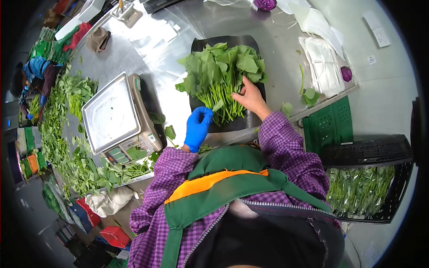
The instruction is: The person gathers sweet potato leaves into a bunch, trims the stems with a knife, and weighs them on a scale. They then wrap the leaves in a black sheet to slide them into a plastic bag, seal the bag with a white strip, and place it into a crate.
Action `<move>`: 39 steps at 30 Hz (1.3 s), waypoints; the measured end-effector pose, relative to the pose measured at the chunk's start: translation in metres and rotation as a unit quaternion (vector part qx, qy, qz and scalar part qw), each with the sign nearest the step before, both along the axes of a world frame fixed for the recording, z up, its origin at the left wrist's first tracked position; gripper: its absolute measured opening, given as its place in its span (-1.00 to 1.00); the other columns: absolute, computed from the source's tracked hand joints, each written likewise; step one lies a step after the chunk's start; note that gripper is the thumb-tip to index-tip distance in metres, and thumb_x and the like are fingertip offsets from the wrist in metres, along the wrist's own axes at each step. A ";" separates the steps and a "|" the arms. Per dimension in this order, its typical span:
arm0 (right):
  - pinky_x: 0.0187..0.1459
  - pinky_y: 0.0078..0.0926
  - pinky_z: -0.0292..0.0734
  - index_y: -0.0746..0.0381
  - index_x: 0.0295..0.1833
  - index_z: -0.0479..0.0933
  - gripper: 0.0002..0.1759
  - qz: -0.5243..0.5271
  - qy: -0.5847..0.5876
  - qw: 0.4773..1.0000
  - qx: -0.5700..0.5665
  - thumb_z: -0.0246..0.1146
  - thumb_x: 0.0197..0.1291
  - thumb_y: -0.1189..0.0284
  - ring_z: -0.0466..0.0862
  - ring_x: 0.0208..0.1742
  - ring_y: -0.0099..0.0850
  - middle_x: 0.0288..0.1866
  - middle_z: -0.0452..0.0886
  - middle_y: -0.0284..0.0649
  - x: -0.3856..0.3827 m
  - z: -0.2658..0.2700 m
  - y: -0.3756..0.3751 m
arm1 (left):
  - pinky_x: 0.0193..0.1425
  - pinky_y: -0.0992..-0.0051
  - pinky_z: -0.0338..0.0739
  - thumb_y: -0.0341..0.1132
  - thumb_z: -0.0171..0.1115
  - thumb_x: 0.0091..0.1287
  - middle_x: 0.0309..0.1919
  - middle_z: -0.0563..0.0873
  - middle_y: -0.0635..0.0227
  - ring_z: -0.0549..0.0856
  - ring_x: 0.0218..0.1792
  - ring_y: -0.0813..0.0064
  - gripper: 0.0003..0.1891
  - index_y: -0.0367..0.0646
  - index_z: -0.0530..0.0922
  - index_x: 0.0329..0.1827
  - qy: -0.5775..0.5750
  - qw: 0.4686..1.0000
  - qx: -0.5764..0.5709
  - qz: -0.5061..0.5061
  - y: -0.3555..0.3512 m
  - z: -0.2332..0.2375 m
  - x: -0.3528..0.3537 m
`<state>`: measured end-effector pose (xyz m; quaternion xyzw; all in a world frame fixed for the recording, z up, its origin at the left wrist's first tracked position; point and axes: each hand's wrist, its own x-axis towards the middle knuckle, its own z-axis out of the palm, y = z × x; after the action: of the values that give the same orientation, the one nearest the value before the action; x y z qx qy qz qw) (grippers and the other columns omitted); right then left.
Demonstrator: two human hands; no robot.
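Observation:
A bunch of leafy greens (221, 82) lies on a black tray (250, 123), its leaves toward the far side and its stems toward me. My left hand (197, 128), in a blue glove, is at the lower left of the stems, its thumb and forefinger pinched on a small leaf (218, 106). Bare and with its fingers apart, my right hand (251, 97) rests against the right side of the stems.
A scale (111, 114) stands at the left, with loose greens (58, 129) beyond it. White bags (321, 67) lie at the right. A crate (362, 187) of bagged greens is lower right. Another person (38, 73) works at the far left.

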<state>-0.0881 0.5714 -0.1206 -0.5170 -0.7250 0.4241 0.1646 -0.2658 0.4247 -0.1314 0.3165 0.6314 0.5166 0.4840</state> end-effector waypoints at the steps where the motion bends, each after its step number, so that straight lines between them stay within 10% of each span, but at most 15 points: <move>1: -0.22 -0.36 0.48 0.44 0.33 0.19 -0.11 -0.002 -0.017 0.999 -0.028 0.33 -0.10 0.24 0.52 -0.37 -0.31 -0.20 0.54 -0.08 0.001 -0.002 0.001 | -0.25 0.62 0.50 -0.43 0.21 0.31 -0.35 0.62 0.44 0.56 -0.36 0.67 -0.89 -0.24 0.54 -0.16 -0.036 0.999 0.003 -0.002 -0.006 0.003 -0.005; 10: 0.09 -0.20 0.42 0.34 0.35 0.16 0.06 -0.003 -0.131 0.982 0.136 0.51 -0.23 0.10 0.45 0.07 -0.04 0.06 0.41 0.02 -0.031 0.018 -0.029 | -0.06 0.42 0.56 -0.25 0.15 0.36 -0.10 0.67 0.34 0.65 -0.22 0.48 -0.81 -0.08 0.53 -0.04 -0.477 0.872 -0.059 0.087 0.004 0.011 -0.003; 17: 0.12 -0.20 0.36 0.26 0.37 0.17 0.04 0.006 -0.182 0.970 0.161 0.53 -0.23 0.19 0.40 0.11 -0.13 0.10 0.38 -0.12 -0.035 0.004 -0.037 | -0.11 0.42 0.52 -0.25 0.14 0.36 -0.21 0.65 0.39 0.62 -0.20 0.48 -0.80 -0.03 0.54 -0.01 -0.515 0.849 -0.110 -0.041 -0.025 0.014 -0.023; 22: 0.14 -0.21 0.36 0.27 0.35 0.19 0.00 0.016 -0.167 0.975 0.147 0.52 -0.21 0.20 0.41 0.09 -0.10 0.09 0.39 -0.08 -0.033 0.009 -0.035 | -0.20 0.47 0.51 -0.28 0.17 0.32 -0.34 0.63 0.45 0.60 -0.33 0.55 -0.81 -0.09 0.56 -0.05 -0.379 0.917 -0.127 0.007 -0.064 0.074 -0.043; 28: -0.04 -0.31 0.53 0.18 0.36 0.21 -0.21 -0.039 -0.004 0.999 0.029 0.39 0.02 0.32 0.61 -0.08 -0.18 0.07 0.49 0.02 -0.006 0.048 -0.030 | -0.40 0.61 0.54 -0.35 0.20 0.31 -0.19 0.69 0.36 0.63 -0.45 0.63 -0.62 -0.24 0.49 0.17 0.044 0.956 -0.286 -0.038 -0.132 0.101 -0.092; 34: -0.30 -0.37 0.57 0.31 0.21 0.37 -0.43 -0.082 0.020 0.996 0.025 0.32 0.09 0.39 0.67 -0.34 -0.29 -0.15 0.62 -0.04 0.023 0.039 -0.026 | -0.20 0.56 0.58 -0.32 0.13 0.37 -0.02 0.67 0.28 0.69 -0.29 0.54 -0.63 -0.29 0.47 0.19 -0.041 0.981 -0.189 -0.030 -0.069 0.111 -0.058; 39: -0.06 -0.12 0.51 0.38 0.37 0.10 -0.15 -0.099 -0.069 0.992 -0.049 0.35 0.05 0.27 0.63 -0.13 0.04 -0.08 0.59 0.15 0.015 0.019 -0.032 | -0.14 0.53 0.58 -0.33 0.20 0.32 0.04 0.63 0.22 0.69 -0.17 0.46 -0.53 -0.33 0.39 0.25 -0.084 0.981 -0.176 -0.022 -0.033 0.050 -0.047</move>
<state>-0.0727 0.5399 -0.1015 -0.6215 -0.6581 0.4047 0.1299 -0.3130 0.3916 -0.0815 0.1955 0.6625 0.4115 0.5946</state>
